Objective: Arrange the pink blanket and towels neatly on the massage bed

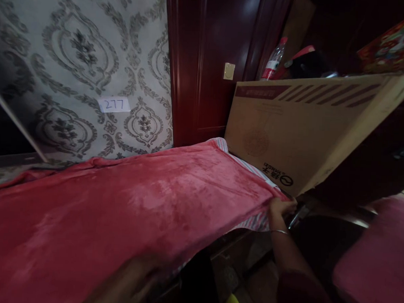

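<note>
A pinkish-red plush blanket (147,198) lies spread over a long flat surface, rumpled along the wall side. Beneath it, a striped cloth (255,222) shows at the far end and along the near edge. At the far right corner, my right hand (282,206) has its fingers closed on the blanket's edge, close to the bottom of a large cardboard box. A thin bangle circles that wrist. My left hand (134,275) is at the blanket's near edge, low in the view; motion blurs it, and its fingers cannot be made out.
The large cardboard box (289,128) stands upright beyond the blanket's end, before a dark red door (212,59). A plastic bottle (274,60) rises behind it. Patterned wallpaper with a "277" label (115,104) borders the far side. Pink fabric (380,259) covers something at right.
</note>
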`<action>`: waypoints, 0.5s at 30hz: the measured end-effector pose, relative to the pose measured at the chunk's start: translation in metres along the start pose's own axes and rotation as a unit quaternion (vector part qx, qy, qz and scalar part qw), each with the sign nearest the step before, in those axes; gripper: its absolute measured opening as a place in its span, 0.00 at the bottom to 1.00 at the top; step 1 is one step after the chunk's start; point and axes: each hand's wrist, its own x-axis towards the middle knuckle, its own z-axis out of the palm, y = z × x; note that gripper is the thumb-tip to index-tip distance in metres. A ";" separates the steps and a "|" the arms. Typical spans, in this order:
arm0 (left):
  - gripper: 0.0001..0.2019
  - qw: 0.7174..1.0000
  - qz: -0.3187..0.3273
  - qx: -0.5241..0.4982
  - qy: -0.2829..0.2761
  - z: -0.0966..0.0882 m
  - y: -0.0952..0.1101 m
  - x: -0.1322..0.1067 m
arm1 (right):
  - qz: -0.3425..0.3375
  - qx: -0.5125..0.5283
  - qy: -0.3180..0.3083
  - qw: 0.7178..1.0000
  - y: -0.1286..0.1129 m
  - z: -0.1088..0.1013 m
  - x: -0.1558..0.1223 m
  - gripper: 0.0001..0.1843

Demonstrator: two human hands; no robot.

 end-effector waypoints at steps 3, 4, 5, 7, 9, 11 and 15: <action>0.19 0.992 -0.021 0.066 0.108 -0.015 -0.039 0.040 | -0.007 0.043 0.042 0.998 -0.025 0.005 -0.004 0.28; 0.21 0.988 -0.030 0.083 0.123 -0.019 -0.054 0.054 | -0.031 0.068 0.029 0.997 -0.036 0.007 -0.004 0.28; 0.23 0.984 -0.044 0.108 0.137 -0.023 -0.067 0.067 | -0.053 0.090 0.010 0.994 -0.049 0.011 -0.004 0.27; 0.28 0.977 -0.069 0.144 0.144 -0.027 -0.090 0.089 | -0.073 0.110 -0.032 0.991 -0.074 0.021 -0.002 0.27; 0.32 0.972 -0.091 0.176 0.126 -0.024 -0.106 0.102 | -0.068 0.103 -0.067 0.990 -0.096 0.037 0.002 0.28; 0.32 0.967 -0.104 0.207 0.106 -0.011 -0.117 0.105 | -0.065 0.089 -0.102 0.989 -0.116 0.057 0.006 0.28; 0.28 0.951 -0.078 0.256 0.154 0.021 -0.135 0.098 | -0.072 0.049 -0.178 0.980 -0.145 0.098 0.018 0.27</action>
